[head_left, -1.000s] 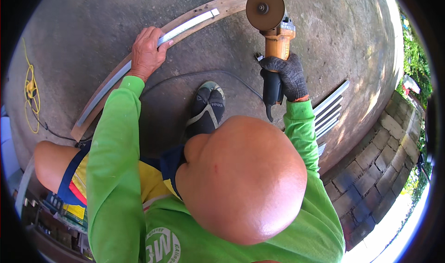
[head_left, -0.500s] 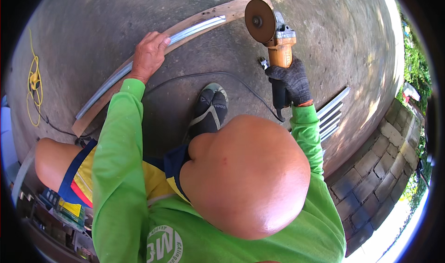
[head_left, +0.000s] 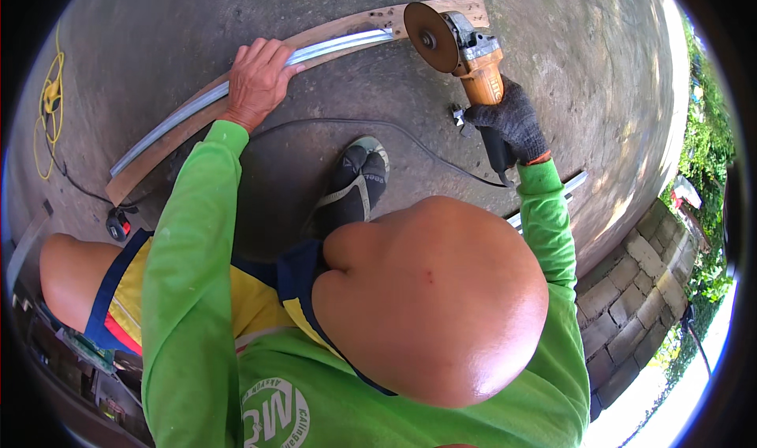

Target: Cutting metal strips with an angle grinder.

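My bare left hand (head_left: 256, 81) presses flat on a long grey metal strip (head_left: 339, 44) that lies on a curved wooden board (head_left: 158, 160) on the concrete floor. My gloved right hand (head_left: 511, 121) grips the body of an orange angle grinder (head_left: 473, 61). Its round disc (head_left: 426, 26) stands on edge at the right end of the strip and board. Whether the disc touches the metal cannot be told. My sandalled foot (head_left: 355, 180) rests on the floor between the two hands.
The grinder's black cord (head_left: 410, 144) runs across the floor past the foot. A coiled yellow cord (head_left: 49, 101) lies far left. More metal strips (head_left: 572, 184) lie at the right, near a low block wall (head_left: 631, 290). A small dark metal piece (head_left: 459, 117) sits beside the glove.
My right hand has swung the grinder leftward and tilted it, bringing the disc to the end of the strip. My left hand has stayed on the strip.
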`<move>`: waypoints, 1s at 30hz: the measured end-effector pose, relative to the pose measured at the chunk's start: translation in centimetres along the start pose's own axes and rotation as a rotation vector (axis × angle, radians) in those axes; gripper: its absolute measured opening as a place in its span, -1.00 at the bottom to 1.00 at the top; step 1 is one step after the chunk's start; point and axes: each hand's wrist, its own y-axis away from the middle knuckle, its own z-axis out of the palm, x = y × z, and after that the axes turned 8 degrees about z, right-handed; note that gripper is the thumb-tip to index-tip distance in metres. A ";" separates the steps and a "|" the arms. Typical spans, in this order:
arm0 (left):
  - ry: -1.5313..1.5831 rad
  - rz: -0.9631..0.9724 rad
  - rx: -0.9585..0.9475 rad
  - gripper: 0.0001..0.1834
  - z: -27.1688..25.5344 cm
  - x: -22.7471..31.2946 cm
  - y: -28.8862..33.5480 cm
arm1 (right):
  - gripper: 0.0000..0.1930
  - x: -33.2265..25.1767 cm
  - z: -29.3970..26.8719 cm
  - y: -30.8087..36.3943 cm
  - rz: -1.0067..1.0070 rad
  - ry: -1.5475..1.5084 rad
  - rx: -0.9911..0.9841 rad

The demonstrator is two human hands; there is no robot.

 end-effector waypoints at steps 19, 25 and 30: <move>0.157 -0.187 0.079 -0.69 0.3 0.3 0.8 | -0.27 -5.7 -1.3 -5.1 -0.064 0.512 -0.070; 0.142 -0.172 0.082 -0.68 0.5 0.2 0.8 | -0.26 -5.7 -1.6 -5.8 -0.052 0.562 -0.071; 0.157 -0.178 0.089 -0.66 0.5 0.2 0.9 | -0.26 -6.3 -1.7 -5.8 -0.047 0.620 -0.070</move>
